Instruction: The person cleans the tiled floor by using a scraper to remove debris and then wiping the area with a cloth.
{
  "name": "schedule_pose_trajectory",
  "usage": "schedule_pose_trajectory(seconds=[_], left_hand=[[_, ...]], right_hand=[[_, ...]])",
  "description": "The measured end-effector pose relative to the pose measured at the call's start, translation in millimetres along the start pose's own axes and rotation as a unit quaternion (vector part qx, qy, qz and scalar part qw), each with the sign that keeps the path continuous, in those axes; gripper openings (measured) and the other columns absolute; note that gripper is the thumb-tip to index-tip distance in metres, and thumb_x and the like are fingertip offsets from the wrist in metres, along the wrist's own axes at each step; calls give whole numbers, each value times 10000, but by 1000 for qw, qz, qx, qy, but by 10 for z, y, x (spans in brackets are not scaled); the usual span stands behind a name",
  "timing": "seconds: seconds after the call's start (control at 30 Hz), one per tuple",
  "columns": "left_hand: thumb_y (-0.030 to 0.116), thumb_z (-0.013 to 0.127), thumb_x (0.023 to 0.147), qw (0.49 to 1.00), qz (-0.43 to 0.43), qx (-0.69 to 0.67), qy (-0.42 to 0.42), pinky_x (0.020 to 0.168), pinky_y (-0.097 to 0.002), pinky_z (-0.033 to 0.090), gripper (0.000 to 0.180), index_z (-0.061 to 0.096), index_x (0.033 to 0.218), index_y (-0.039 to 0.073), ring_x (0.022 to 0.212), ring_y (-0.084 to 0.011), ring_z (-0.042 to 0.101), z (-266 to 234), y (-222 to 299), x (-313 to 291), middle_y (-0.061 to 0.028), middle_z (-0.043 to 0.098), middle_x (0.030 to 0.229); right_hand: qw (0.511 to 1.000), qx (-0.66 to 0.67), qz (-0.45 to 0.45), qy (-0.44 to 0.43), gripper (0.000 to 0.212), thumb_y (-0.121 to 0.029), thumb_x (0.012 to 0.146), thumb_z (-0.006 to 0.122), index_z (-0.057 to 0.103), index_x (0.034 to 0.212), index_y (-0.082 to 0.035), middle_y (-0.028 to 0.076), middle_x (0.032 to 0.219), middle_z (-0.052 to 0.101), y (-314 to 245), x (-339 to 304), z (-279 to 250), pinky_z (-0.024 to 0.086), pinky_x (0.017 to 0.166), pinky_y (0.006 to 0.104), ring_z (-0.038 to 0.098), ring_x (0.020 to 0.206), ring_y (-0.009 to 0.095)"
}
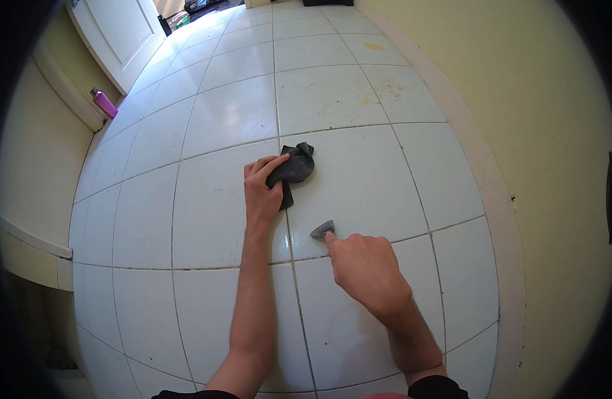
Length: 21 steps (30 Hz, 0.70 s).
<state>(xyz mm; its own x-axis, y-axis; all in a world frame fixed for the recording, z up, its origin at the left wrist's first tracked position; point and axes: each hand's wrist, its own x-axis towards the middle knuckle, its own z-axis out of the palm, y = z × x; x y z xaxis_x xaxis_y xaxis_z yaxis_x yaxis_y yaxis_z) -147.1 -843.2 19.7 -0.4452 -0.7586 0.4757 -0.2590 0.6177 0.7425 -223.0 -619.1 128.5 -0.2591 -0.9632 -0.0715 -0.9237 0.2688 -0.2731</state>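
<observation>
My left hand [262,186] grips a bunched dark grey cloth [297,166] and holds it on the white tiled floor [233,226], over a grout line. Nearer to me and to the right, my right hand [364,266] is closed, its index finger stretched along a small grey scraper blade [324,230]. The blade is wedge-shaped with a curved edge and lies at or just above a tile. Its handle, if any, is hidden inside my fist. A gap of bare tile separates the cloth from the blade.
Yellowish stains [374,46] and brown specks mark the tiles farther off. A pink bottle [104,103] stands by the left wall, near an open white door [120,33]. Along the right runs a cream wall [518,100] with a pale skirting.
</observation>
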Motion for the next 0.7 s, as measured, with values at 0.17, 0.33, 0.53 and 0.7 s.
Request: schedule_pose_trajectory(seconds=[0.17, 0.33, 0.53, 0.7], left_hand=[[-157, 570, 711, 1000, -4, 0, 6, 1031, -364, 473, 581, 763, 1186, 116, 1133, -292, 568, -28, 9, 26, -74, 716, 1163], [-152, 576, 706, 1000, 7, -1, 2, 1029, -365, 474, 580, 764, 1183, 119, 1131, -294, 570, -20, -4, 21, -74, 717, 1156], [-148, 575, 711, 1000, 3, -2, 2, 1035, -362, 471, 574, 765, 1182, 121, 1132, -291, 570, -12, 18, -3, -74, 717, 1158], [-144, 579, 711, 1000, 3, -3, 2, 1035, -361, 471, 572, 765, 1183, 120, 1134, -291, 568, -32, 26, 13, -74, 717, 1160]], right_hand=[[998, -14, 10, -68, 234, -141, 976, 574, 728, 1111, -29, 159, 708, 693, -19, 33, -74, 531, 581, 434, 699, 658, 329], [999, -13, 10, -43, 236, -144, 975, 576, 726, 1126, -41, 161, 714, 696, -1, 18, -43, 538, 598, 438, 706, 678, 335], [999, -17, 10, -33, 224, -138, 967, 581, 726, 1111, -44, 162, 728, 701, -7, 35, 9, 540, 603, 434, 710, 687, 336], [998, -5, 11, -57, 214, -139, 965, 583, 723, 1094, -41, 162, 721, 699, -9, 46, -36, 539, 600, 433, 712, 687, 333]])
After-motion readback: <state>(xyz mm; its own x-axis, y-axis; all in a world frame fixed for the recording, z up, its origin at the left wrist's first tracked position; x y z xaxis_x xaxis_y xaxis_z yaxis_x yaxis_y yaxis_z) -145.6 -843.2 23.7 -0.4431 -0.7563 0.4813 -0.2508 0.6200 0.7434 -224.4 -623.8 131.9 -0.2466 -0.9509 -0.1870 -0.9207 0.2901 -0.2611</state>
